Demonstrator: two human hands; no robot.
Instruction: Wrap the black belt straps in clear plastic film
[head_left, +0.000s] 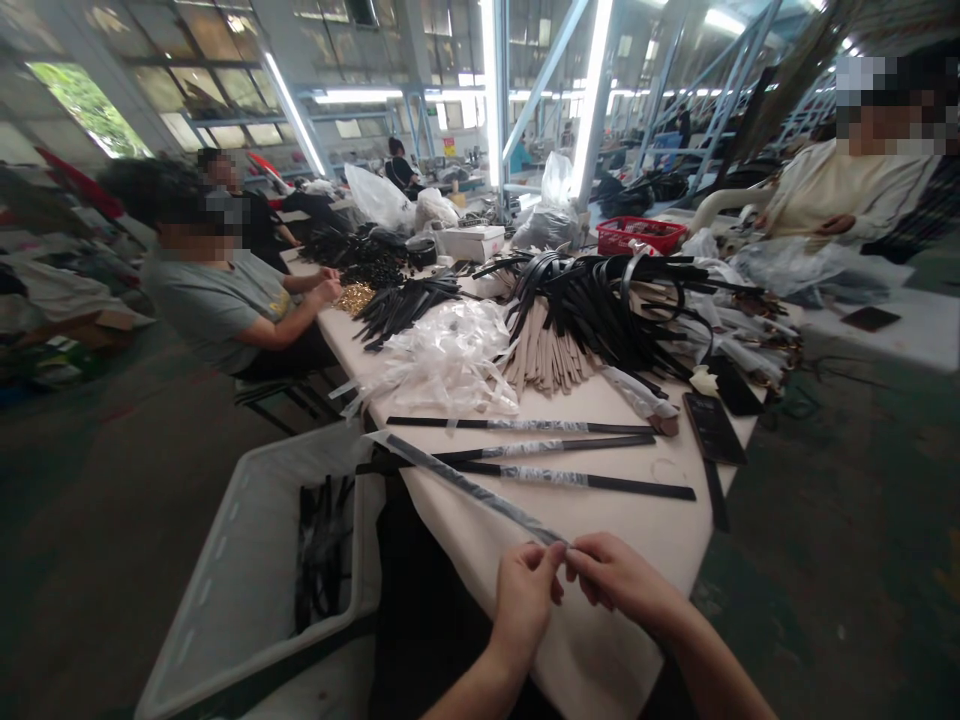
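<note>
A long black strap in a clear plastic sleeve [469, 487] slants from the upper left down to my two hands at the table's near edge. My left hand [526, 590] pinches its near end between thumb and fingers. Right beside it, my right hand [611, 575] is closed on the same end, fingertips nearly touching the left ones. Beyond the hands lie several black straps, among them one with a clear wrap round its middle [637, 486] and another farther back [487, 424].
A white bin [217, 560] with black straps stands at the left. On the table [667, 530] are clear plastic sleeves [450, 350], a heap of black straps [630, 310], a phone [712, 428] and a red basket [641, 236]. People sit at left and right.
</note>
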